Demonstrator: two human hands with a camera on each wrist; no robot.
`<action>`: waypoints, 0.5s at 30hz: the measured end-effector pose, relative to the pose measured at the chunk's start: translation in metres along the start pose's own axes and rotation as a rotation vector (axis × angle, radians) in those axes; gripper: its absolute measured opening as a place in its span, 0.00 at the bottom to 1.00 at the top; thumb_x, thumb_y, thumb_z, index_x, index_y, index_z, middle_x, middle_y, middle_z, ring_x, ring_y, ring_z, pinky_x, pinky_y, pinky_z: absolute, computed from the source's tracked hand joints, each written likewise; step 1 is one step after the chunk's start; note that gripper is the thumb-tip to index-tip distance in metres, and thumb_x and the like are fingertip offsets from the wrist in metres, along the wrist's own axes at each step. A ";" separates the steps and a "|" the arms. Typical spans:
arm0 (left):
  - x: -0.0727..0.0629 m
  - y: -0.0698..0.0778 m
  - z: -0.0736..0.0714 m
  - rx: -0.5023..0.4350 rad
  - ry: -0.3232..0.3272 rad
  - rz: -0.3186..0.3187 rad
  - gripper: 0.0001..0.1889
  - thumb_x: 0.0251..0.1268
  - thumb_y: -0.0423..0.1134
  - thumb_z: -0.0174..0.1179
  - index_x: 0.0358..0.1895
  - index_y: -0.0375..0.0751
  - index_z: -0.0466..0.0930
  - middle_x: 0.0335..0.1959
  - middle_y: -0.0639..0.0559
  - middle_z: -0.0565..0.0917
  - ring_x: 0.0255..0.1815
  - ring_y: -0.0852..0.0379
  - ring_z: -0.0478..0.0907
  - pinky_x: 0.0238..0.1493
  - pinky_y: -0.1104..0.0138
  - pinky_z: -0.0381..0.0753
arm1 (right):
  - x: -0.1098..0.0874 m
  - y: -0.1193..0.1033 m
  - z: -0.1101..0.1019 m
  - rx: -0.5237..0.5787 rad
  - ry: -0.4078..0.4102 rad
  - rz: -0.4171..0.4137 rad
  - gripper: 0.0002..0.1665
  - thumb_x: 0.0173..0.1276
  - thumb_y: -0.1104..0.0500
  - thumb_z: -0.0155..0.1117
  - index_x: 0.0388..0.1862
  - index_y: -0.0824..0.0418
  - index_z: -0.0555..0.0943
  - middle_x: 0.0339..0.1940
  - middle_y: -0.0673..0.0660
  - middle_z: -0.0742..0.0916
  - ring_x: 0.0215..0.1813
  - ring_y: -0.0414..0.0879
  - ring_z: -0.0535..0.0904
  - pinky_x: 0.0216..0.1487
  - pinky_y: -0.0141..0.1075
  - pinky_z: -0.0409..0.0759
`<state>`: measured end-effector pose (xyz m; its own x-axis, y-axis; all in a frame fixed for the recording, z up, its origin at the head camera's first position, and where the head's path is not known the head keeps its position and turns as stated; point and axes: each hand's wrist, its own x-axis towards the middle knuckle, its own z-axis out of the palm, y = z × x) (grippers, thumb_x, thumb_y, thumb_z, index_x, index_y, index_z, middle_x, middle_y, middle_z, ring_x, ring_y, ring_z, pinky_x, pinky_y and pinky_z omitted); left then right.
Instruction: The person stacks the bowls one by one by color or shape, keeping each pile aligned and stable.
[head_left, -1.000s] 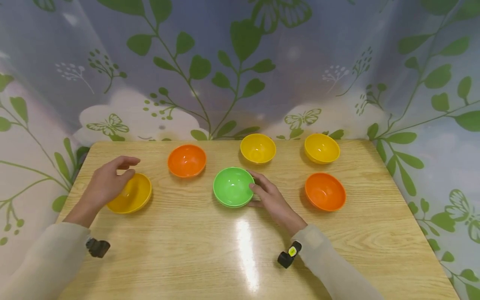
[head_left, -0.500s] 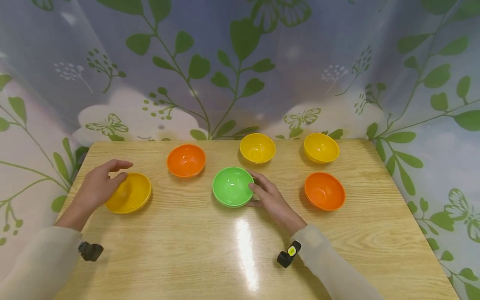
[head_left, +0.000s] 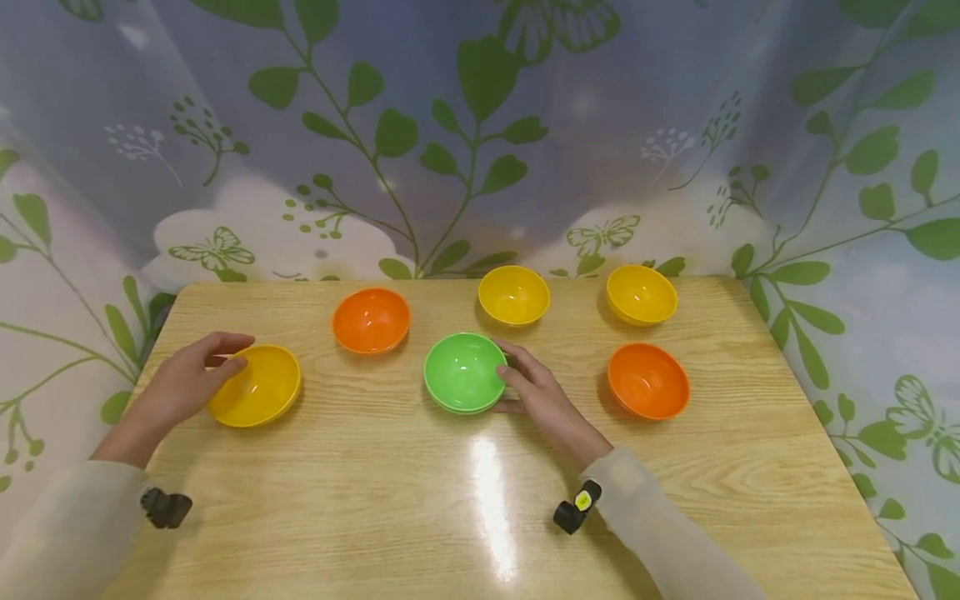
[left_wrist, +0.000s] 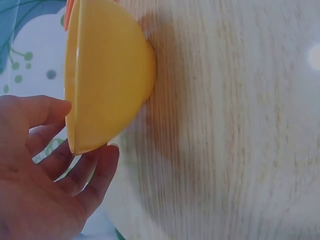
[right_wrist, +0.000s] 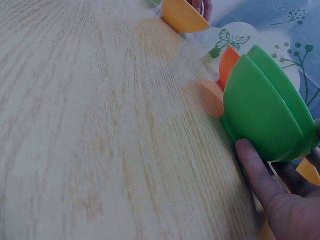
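In the head view, two nested green bowls stand mid-table. My right hand holds them from the right, thumb at the rim and fingers around the outer wall; the right wrist view shows a fingertip low on the green wall. At the left, a yellow bowl sits upright on the table. My left hand is at its left side, thumb over the rim. In the left wrist view, the fingers curl under the rim of the yellow bowl, against its outer wall.
An orange bowl stands behind, between the yellow and green bowls. Two more yellow bowls, one centre and one right, line the back edge of the wooden table. Another orange bowl stands right. A leaf-patterned curtain hangs behind.
My left hand has moved left and down from above the yellow bowl, its thumb and fingers closing in on the rim. The right hand and the bowls stay in place.
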<state>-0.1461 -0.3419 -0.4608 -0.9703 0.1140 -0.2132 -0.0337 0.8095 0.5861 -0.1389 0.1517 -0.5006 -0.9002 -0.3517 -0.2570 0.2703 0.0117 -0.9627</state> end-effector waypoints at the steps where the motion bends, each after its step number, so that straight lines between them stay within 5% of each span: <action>1: 0.000 0.000 0.000 0.000 -0.012 -0.005 0.25 0.91 0.43 0.51 0.79 0.31 0.68 0.76 0.25 0.72 0.70 0.23 0.72 0.68 0.30 0.78 | 0.000 0.000 0.000 0.001 0.000 0.002 0.33 0.90 0.55 0.49 0.89 0.52 0.61 0.88 0.62 0.65 0.79 0.66 0.73 0.64 0.52 0.92; 15: 0.000 -0.010 0.004 -0.103 -0.093 -0.089 0.30 0.91 0.48 0.49 0.83 0.32 0.62 0.81 0.22 0.64 0.80 0.19 0.59 0.76 0.24 0.65 | 0.000 -0.001 0.001 -0.007 0.006 -0.006 0.33 0.90 0.56 0.49 0.89 0.54 0.61 0.88 0.64 0.65 0.78 0.67 0.74 0.63 0.52 0.92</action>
<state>-0.1446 -0.3482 -0.4697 -0.9363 0.1006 -0.3366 -0.1480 0.7560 0.6376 -0.1387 0.1509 -0.4996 -0.9038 -0.3462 -0.2516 0.2624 0.0162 -0.9648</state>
